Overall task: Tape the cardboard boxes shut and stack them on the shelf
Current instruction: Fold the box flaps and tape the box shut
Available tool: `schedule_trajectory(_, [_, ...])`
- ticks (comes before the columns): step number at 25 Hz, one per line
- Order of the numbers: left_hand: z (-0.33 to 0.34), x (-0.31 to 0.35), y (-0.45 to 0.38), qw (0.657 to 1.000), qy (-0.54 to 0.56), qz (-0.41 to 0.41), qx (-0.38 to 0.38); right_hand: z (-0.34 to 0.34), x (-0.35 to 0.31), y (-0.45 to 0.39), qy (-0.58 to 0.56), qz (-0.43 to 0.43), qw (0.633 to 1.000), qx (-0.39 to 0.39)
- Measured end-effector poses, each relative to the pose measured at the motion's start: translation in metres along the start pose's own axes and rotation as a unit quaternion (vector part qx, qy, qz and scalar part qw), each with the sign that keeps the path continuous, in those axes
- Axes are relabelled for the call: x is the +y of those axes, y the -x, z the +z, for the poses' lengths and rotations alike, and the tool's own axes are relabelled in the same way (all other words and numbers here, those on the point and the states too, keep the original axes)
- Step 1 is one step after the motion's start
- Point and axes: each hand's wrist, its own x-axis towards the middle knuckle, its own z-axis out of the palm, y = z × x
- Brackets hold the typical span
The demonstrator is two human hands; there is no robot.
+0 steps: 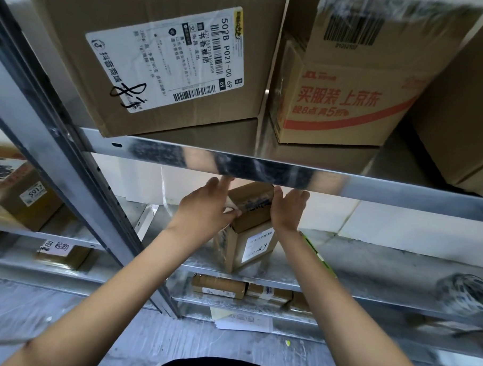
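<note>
The metal shelf unit (263, 167) fills my view, with three tiers visible in front of me. On the top tier I count four cardboard boxes: the biggest (157, 54) carries a white shipping label reading "502B P021-00 69" with barcodes, Chinese print and a black handwritten "8" scrawl; beside it a box with red JD print (343, 104); on top of that a box with a large black barcode (366, 30); and a plain one (464, 115) at the far right edge. On the middle tier stands the small cardboard box (246, 238), one corner toward me, its white label bearing handwritten digits I read as "8187", though blurred. My left hand (206, 209) presses flat against its upper left side, fingers straight, thumb touching the taped top edge. My right hand (287, 208) presses flat against its right side, fingers straight and reaching up under the shelf beam. A tape roll (459, 294) lies far right on the same tier. Below, flat parcels (219, 286) sit side by side, at least two. In the left bay, one box reads "5917" (35, 193).
</note>
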Motion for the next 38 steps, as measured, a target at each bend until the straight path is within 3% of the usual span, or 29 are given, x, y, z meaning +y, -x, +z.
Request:
schedule_trajectory(1, [0.001, -0.005, 0.007, 0.995, 0.083, -0.032, 0.037, -0.001, 0.001, 0.002, 0.061, -0.062, 0.995, 0.039])
schedule_trajectory(3, [0.007, -0.016, 0.020, 0.974, 0.193, -0.081, 0.088, -0.004, 0.001, 0.006, 0.157, -0.240, 0.953, 0.098])
schedule_trajectory(5, [0.015, -0.028, 0.030, 0.962, 0.234, -0.104, 0.098, -0.007, -0.004, 0.021, 0.168, -0.339, 0.926, -0.003])
schedule_trajectory(7, [0.019, -0.035, 0.034, 0.958, 0.249, -0.108, 0.097, -0.002, 0.002, 0.041, 0.177, -0.376, 0.902, -0.119])
schedule_trajectory(11, [0.015, -0.040, 0.033, 0.971, 0.197, -0.069, 0.115, 0.004, 0.023, 0.059, 0.255, -0.439, 0.855, -0.108])
schedule_trajectory(14, [0.013, -0.043, 0.035, 0.985, 0.116, -0.032, 0.121, 0.001, 0.028, 0.060, 0.312, -0.449, 0.828, -0.120])
schedule_trajectory(17, [0.010, -0.039, 0.034, 0.989, 0.093, -0.021, 0.113, -0.001, 0.029, 0.060, 0.327, -0.438, 0.828, -0.129])
schedule_trajectory(24, [-0.007, -0.018, 0.013, 0.993, 0.063, 0.003, 0.095, 0.015, 0.032, 0.070, 0.336, -0.376, 0.862, -0.054])
schedule_trajectory(27, [-0.010, -0.014, 0.005, 0.999, 0.003, 0.010, 0.052, 0.017, 0.034, 0.071, 0.324, -0.381, 0.865, -0.036])
schedule_trajectory(31, [-0.008, -0.034, 0.017, 0.994, -0.087, 0.036, 0.056, 0.017, 0.033, 0.068, 0.326, -0.382, 0.864, -0.021])
schedule_trajectory(38, [0.024, -0.060, 0.042, 0.996, 0.001, -0.015, 0.084, 0.020, 0.034, 0.066, 0.335, -0.394, 0.855, -0.032])
